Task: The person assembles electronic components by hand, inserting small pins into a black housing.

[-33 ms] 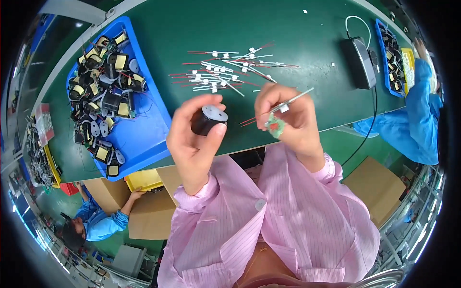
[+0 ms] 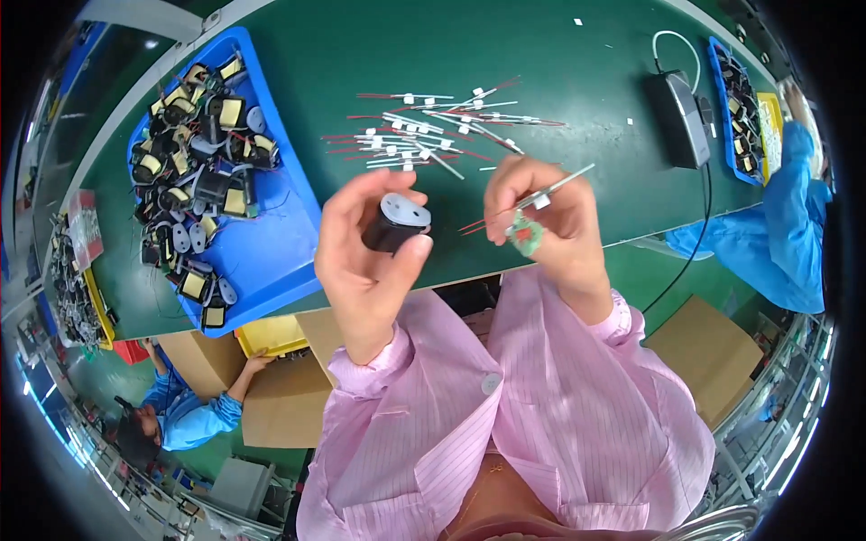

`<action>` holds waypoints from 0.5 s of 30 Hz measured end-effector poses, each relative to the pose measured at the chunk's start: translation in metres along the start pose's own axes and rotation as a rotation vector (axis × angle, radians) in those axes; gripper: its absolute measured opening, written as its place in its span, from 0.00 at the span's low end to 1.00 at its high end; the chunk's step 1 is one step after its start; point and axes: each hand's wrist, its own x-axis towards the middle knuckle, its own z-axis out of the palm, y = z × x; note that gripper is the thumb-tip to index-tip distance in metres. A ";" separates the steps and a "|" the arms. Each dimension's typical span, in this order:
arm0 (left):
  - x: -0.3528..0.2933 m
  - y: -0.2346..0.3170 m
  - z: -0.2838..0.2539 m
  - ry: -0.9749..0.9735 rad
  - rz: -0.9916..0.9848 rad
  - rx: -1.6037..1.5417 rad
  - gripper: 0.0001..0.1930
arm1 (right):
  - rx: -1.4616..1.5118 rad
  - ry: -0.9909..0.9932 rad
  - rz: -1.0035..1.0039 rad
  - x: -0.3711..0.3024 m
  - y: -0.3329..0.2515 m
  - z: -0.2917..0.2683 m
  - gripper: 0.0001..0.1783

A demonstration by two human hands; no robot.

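black and round, the little bobbin (image 2: 395,224) sits between my left thumb and the fingers of my left hand (image 2: 361,261), held up over the near edge of the green bench (image 2: 541,54). its top face is a pale grey disc with small holes in it, tilted toward me. my right hand (image 2: 550,225) is pinched shut on a thin lead (image 2: 541,197) with a white sleeve at its middle, red at one end and bare metal at the other, slanting up to the right. a small green round part (image 2: 524,234) rests against the same fingers, just under the lead.

more of these sleeved leads lie in a loose pile (image 2: 433,126) on the bench beyond my hands, well apart from them. to my left a blue tray (image 2: 262,243) holds a heap of wound coils (image 2: 194,153) with yellow tape and black frames, plus a few pale discs, crowded toward its far and left side. at the far right a second blue tray (image 2: 722,81) holds similar dark parts, and a black box (image 2: 677,117) with a white cable lies just beside it. a person in a blue sleeve (image 2: 776,234) works at that end.

set against the earlier picture, nothing has shifted: both hands, the bobbin and the lead keep the same places.
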 end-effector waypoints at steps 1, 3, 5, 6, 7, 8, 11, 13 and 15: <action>-0.001 0.001 -0.001 0.006 0.001 0.011 0.26 | 0.010 -0.007 0.000 0.000 -0.001 0.001 0.05; -0.004 0.002 0.001 -0.031 0.002 -0.139 0.27 | 0.159 0.002 0.015 0.000 0.001 0.005 0.04; -0.008 0.003 0.000 -0.011 -0.008 -0.129 0.25 | 0.202 -0.045 -0.027 0.002 0.003 0.008 0.04; -0.010 0.001 -0.003 -0.024 0.042 -0.124 0.23 | 0.215 -0.029 -0.027 0.002 0.001 0.013 0.05; -0.011 -0.002 -0.005 -0.039 0.092 -0.122 0.22 | 0.226 -0.011 -0.027 0.003 0.000 0.017 0.05; -0.014 -0.006 -0.005 -0.005 0.163 -0.139 0.21 | 0.229 -0.015 -0.025 0.003 -0.001 0.019 0.05; -0.015 -0.014 -0.008 -0.033 0.283 -0.178 0.23 | 0.232 0.036 0.029 0.001 -0.001 0.026 0.06; -0.018 -0.013 -0.011 -0.048 0.255 -0.118 0.25 | 0.218 0.012 -0.050 0.000 0.002 0.027 0.06; -0.021 -0.006 -0.010 -0.028 -0.005 -0.274 0.27 | 0.127 0.001 -0.115 0.001 0.004 0.024 0.07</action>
